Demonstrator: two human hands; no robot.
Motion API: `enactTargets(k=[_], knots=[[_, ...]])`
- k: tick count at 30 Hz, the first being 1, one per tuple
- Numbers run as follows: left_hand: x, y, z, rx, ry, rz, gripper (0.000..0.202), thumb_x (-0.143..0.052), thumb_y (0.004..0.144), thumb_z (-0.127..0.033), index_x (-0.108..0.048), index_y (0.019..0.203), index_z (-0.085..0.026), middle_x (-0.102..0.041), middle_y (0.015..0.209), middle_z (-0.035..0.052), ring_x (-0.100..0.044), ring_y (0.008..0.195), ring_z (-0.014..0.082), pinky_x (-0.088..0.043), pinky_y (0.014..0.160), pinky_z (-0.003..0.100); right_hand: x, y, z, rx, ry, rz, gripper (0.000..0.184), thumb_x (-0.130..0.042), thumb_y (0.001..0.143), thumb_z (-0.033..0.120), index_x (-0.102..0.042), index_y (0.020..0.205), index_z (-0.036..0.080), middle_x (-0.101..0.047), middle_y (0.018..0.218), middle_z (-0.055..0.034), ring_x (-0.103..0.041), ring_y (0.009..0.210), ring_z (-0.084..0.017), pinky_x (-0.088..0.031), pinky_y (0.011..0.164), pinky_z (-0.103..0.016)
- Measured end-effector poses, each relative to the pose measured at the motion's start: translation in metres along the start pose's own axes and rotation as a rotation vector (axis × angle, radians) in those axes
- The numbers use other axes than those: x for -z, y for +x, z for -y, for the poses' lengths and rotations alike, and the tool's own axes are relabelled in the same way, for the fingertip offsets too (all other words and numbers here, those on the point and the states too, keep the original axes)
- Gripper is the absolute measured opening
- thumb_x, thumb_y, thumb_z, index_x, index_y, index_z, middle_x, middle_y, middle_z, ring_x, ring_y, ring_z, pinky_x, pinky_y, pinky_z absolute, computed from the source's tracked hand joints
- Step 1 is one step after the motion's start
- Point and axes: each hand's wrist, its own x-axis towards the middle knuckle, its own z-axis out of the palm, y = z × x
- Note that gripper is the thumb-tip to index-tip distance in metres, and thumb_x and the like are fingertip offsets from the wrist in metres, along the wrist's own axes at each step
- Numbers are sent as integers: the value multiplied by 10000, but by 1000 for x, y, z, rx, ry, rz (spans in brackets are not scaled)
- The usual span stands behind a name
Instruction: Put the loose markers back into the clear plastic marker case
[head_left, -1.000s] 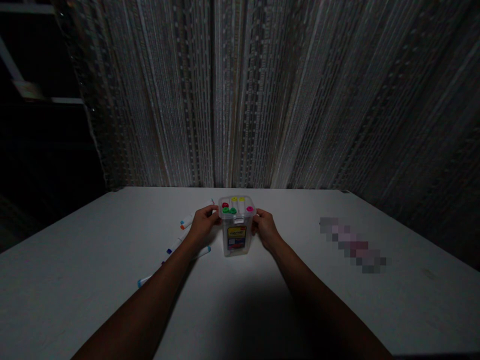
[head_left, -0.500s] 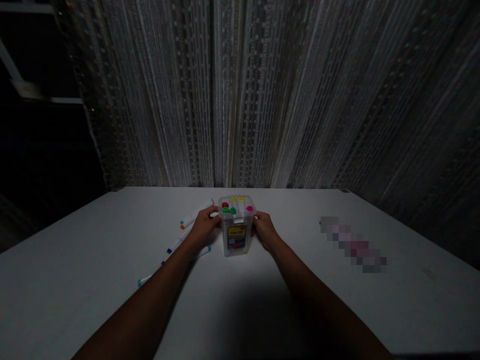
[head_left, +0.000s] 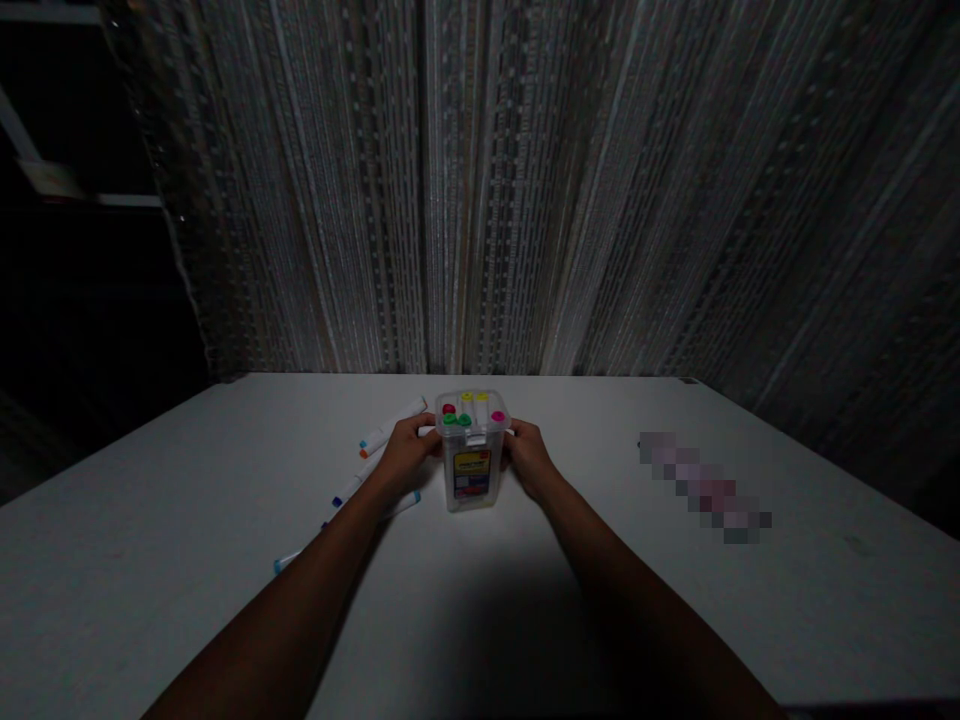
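A clear plastic marker box (head_left: 471, 470) with a yellow label stands upright on the white table (head_left: 187, 520). Coloured marker caps, red, green, yellow and pink, show at its top. My left hand (head_left: 407, 452) is curled against the box's left side near the rim. On the opposite side my right hand (head_left: 528, 457) grips the box as well. Several loose white markers (head_left: 390, 432) lie on the table beside and under my left forearm.
A blurred-out patch (head_left: 705, 488) lies on the table to the right. A string curtain (head_left: 525, 190) hangs behind the table's far edge. The room is dim, with a dark opening at the left.
Almost nothing has moved: both hands stay on the box's sides, and the view has shifted slightly.
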Motion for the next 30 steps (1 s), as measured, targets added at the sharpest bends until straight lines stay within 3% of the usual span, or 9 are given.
enactTargets(k=[9, 16, 22, 30], knots=[[-1, -1, -8, -44, -43, -64, 176, -644, 548, -223, -646, 703, -140, -611, 636, -9, -553, 563, 123, -437, 560, 236, 1, 1, 2, -13, 58, -30, 233, -557, 610, 297, -587, 779, 139, -496, 415, 47, -428, 347, -95, -314, 330, -205], [-3, -2, -3, 88, -69, -2, 259, -646, 582, -301, -637, 786, -141, -612, 642, -1, -515, 492, 103, -424, 513, 230, 1, 0, 4, 5, 64, -28, 227, -551, 606, 291, -593, 771, 141, -492, 421, 50, -424, 347, -91, -311, 334, -202], [-2, -3, -5, 22, 23, -3, 188, -638, 588, -256, -646, 728, -130, -594, 604, -2, -508, 490, 105, -416, 497, 221, 1, -1, 4, 12, 33, -13, 229, -580, 606, 314, -590, 752, 138, -507, 436, 43, -431, 353, -89, -310, 332, -197], [2, 0, -4, -27, 19, -21, 217, -636, 594, -227, -633, 793, -141, -607, 628, -21, -527, 528, 119, -441, 577, 252, -2, 1, 1, -20, 4, 14, 172, -549, 630, 287, -580, 714, 140, -513, 444, 33, -438, 356, -91, -302, 335, -196]])
